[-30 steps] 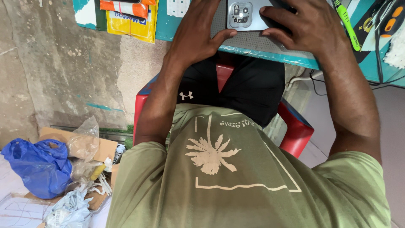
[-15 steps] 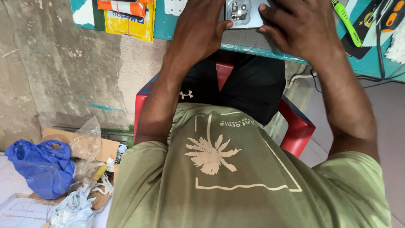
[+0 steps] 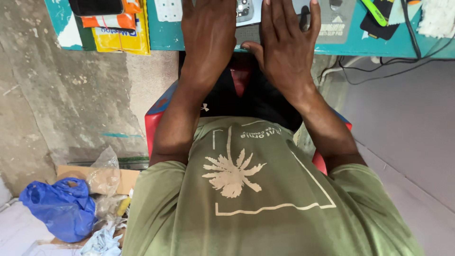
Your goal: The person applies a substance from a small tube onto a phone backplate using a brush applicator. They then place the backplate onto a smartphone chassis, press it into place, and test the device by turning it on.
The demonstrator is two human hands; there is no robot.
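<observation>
While both my hands lie flat at the near edge of the bench (image 3: 369, 47), the grip is slack – fingers spread, nothing pinched. L. hand (image 3: 211, 33) rests palm-down just beside the phone (image 3: 244, 9), which lies camera-side up on the grey pad (image 3: 339, 21); R. hand (image 3: 284, 45) covers the pad's near part, thumb hooked at the bench edge. Only the phone's lower corner w/ the lenses shows; the rest is cut off by the top of the view.

Risk, as I judge it: the phone sits close to the edge and between my hands, so a careless sweep of either wrist could nudge it off toward my lap or the floor. A cable (image 3: 379, 71) hangs under the bench at right – snagging it w/ a forearm could drag gear down.

Surface: teal-painted bench top, worn, crowded. On it, far left, a dark slab-like device (image 3: 95, 5) above orange and yellow packets (image 3: 118, 33); at right a yellow-green tool (image 3: 374, 12).

Room: rough, stained concrete wall and floor. I sit on a red chair (image 3: 154, 125). Low left, a blue plastic bag (image 3: 61, 208), a clear bag (image 3: 104, 173) and flattened cardboard (image 3: 125, 178) lie in a heap.
</observation>
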